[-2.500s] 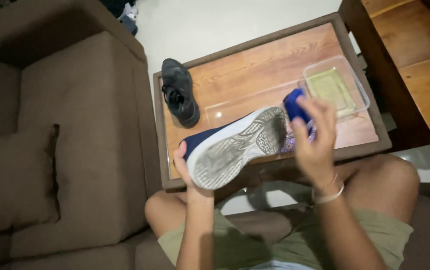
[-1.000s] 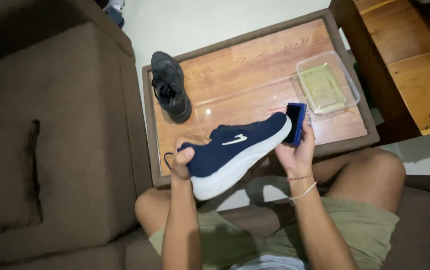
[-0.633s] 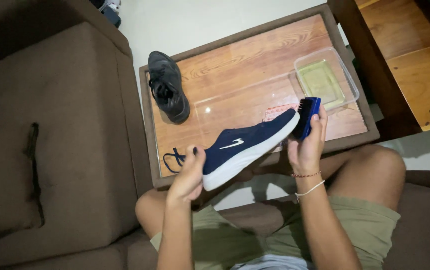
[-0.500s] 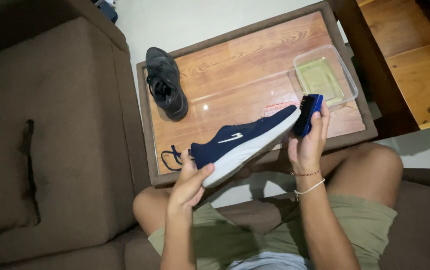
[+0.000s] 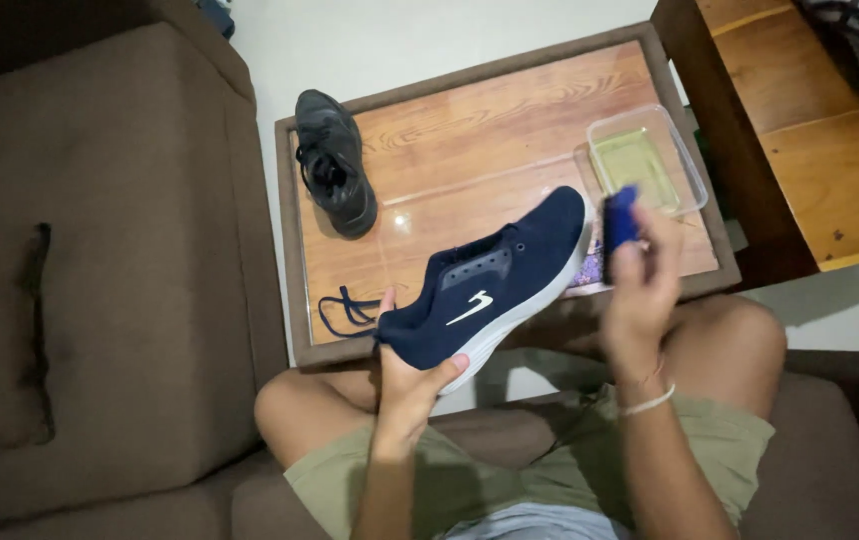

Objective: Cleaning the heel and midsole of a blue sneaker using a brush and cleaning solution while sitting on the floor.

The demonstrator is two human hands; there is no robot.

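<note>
My left hand (image 5: 412,372) grips the heel of a navy blue sneaker (image 5: 490,280) with a white sole, held on its side over the near edge of the wooden table (image 5: 470,130), toe pointing away to the right. My right hand (image 5: 640,285) is closed around a blue brush (image 5: 620,215), held just to the right of the shoe's toe. A loose dark lace (image 5: 345,310) lies on the table by the heel.
A black sneaker (image 5: 333,165) stands at the table's far left. A clear plastic tub (image 5: 645,160) of yellowish liquid sits at the right end. A brown sofa (image 5: 100,260) is on my left, a wooden bench (image 5: 810,120) at the right.
The shoe was turned from sole-up to side-up. My left hand shifted to cup the heel from below. The right hand with the brush moved off the toe, slightly right.
</note>
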